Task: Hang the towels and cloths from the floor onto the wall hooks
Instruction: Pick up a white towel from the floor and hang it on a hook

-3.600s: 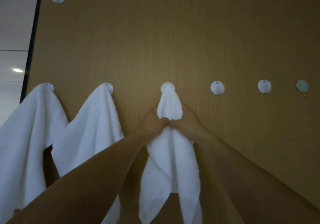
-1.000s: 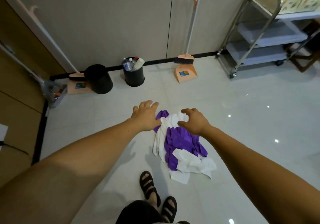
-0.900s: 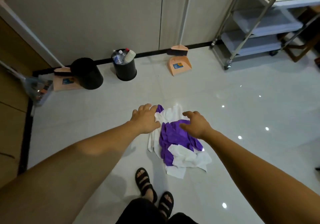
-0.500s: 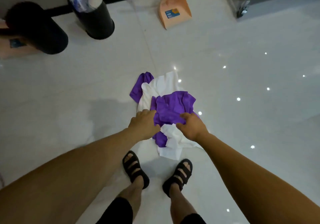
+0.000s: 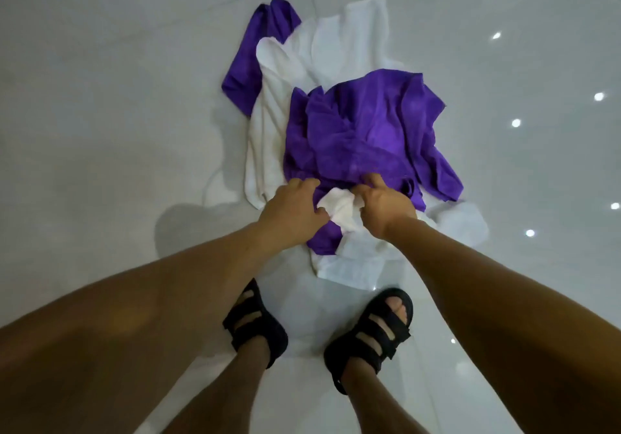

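A heap of cloths lies on the pale tiled floor. A purple cloth (image 5: 363, 131) is on top in the middle, with a second purple piece (image 5: 248, 60) at the upper left. A white towel (image 5: 322, 47) spreads under them towards the far side. Nearest me lies another white towel (image 5: 349, 262). My left hand (image 5: 292, 211) and my right hand (image 5: 386, 208) both pinch a bunched fold of that near white towel (image 5: 341, 206) between them, at the near edge of the purple cloth. The wall hooks are out of view.
My two feet in black sandals (image 5: 255, 326) (image 5: 373, 332) stand just in front of the heap. Glossy floor tiles (image 5: 100, 97) with light reflections surround the pile on all sides.
I have bent lower over the heap, so the bins and dustpan left the view. Both hands, which hovered over the pile, have closed on a fold of the near white towel.
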### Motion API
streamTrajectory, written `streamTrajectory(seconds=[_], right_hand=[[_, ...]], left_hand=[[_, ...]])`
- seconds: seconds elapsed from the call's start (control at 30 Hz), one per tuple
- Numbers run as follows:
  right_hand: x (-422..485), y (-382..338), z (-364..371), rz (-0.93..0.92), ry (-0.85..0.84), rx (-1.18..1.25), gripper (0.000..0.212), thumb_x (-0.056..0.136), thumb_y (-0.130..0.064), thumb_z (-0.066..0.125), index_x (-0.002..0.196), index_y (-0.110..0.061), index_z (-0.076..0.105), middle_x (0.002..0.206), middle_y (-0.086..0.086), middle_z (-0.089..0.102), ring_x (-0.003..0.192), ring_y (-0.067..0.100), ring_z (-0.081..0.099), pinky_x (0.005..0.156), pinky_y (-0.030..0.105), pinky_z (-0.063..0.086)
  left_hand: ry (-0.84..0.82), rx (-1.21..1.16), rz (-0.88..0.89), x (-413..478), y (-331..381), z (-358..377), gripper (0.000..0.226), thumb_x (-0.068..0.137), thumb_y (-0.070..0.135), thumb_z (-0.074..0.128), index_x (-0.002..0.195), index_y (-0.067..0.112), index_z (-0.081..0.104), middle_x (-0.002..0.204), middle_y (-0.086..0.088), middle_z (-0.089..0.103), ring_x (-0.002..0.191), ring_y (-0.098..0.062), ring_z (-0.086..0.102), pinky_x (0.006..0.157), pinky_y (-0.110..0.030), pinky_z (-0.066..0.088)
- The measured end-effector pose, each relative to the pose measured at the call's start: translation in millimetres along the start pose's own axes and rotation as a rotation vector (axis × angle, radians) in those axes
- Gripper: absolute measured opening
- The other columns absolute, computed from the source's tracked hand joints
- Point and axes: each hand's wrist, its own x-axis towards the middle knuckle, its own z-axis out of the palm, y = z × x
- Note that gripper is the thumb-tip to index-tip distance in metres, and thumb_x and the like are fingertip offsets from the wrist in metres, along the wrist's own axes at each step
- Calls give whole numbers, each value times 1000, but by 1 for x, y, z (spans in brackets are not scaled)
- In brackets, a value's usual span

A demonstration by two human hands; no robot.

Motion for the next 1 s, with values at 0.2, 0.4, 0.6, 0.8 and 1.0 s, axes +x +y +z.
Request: streamTrajectory(seconds=[0.2,0.4,0.6,0.8,1.0], right_hand=[[-28,3,-12,65,64,-185,22,94,-12,54,116,-9,54,116,11,61,100,30,63,75,34,47],[-114,-13,-89,-32,211,-90,28,94,-34,58,108,-10,59,110,8,62,96,29,60,68,32,41],[-210,-73,-209,-293,444,166,21,87,-32,69,85,-12,64,91,-2,62,82,21,54,69,32,43],[-286,-145,-323,-243,345,540,27,98,-43,47,95,-17,47,68,-4,55,59,14,54,63,40,50],[-350,-221,-434,-344,602,543,28,98,-48,44,94,-20,43,76,-7,56,72,21,57,65,38,46]], left_hand=[[-60,-66,-12,-31,-5,-4,36,87,30,57,118,12,52,113,-11,55,104,-28,53,88,-46,48],[-73,-41,25,-85,45,-71,52,85,36,59,132,18,44,119,-5,53,107,-26,53,91,-45,49],[-37,-32,138,-160,95,-169,78,76,40,71,143,26,34,139,0,43,125,-23,44,100,-39,43],[161,-56,252,-246,123,-281,50,77,40,72,120,17,60,122,0,59,114,-21,54,85,-26,41],[291,-446,261,-335,136,-398,28,84,29,63,112,25,58,101,7,63,91,-13,60,72,-20,45]])
